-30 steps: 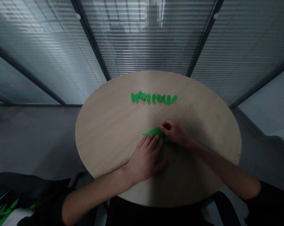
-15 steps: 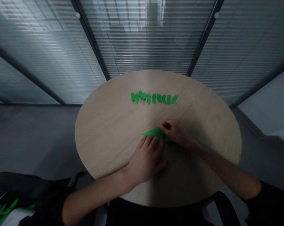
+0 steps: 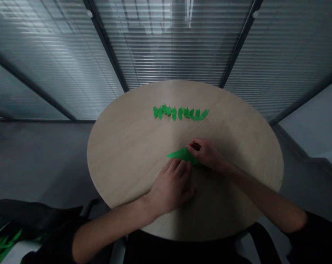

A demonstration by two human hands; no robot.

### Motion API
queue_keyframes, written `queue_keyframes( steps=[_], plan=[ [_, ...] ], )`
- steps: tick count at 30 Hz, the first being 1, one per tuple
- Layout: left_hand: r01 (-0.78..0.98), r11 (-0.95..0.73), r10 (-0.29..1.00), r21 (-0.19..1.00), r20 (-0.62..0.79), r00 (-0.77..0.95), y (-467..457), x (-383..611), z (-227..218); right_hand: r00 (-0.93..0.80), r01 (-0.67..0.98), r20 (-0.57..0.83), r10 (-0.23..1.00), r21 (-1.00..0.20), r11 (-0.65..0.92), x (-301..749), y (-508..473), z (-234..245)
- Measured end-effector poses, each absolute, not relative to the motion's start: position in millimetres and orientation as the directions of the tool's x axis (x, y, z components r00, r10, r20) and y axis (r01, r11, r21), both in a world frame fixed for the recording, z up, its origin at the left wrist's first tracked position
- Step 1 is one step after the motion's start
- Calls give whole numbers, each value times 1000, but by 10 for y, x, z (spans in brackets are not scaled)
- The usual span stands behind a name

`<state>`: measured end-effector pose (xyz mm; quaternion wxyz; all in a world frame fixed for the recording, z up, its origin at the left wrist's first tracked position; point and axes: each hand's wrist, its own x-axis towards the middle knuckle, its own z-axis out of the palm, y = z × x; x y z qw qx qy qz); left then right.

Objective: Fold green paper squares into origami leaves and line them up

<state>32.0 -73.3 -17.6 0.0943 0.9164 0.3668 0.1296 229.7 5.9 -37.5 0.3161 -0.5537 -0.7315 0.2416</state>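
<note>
A green sheet of paper, folded to a pointed shape, lies flat near the middle of the round wooden table. My left hand rests palm down with its fingertips pressed on the paper's near edge. My right hand is curled, its fingers pinching the paper's right part. Much of the paper is hidden under both hands.
A row of several small folded green paper pieces lies across the far half of the table. Glass walls with blinds stand behind the table. More green paper shows at the lower left, beside a dark bag.
Almost nothing differs. Both hands stay on the green paper, with only a slight shift of the view.
</note>
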Motion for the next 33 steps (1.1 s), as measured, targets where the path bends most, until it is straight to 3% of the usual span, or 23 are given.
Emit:
queue_keyframes(
  steps=[18, 27, 30, 33],
  plan=[
    [624, -726, 684, 287, 211, 698, -708, 300, -236, -155, 615, 189, 970, -749, 245, 2290, 64, -375],
    [598, -730, 684, 332, 328, 652, -677, 238, -242, -71, 255, 63, 996, -964, 79, 2302, -2, -260],
    [588, -689, 721, 423, 476, 503, -563, 166, -197, -71, 155, -2, 997, -988, 9, 2290, -38, -199],
    [498, -543, 836, 676, 488, 250, -409, 112, -150, -80, 44, -86, 993, -996, -83, 2280, -76, -155]
  ],
)
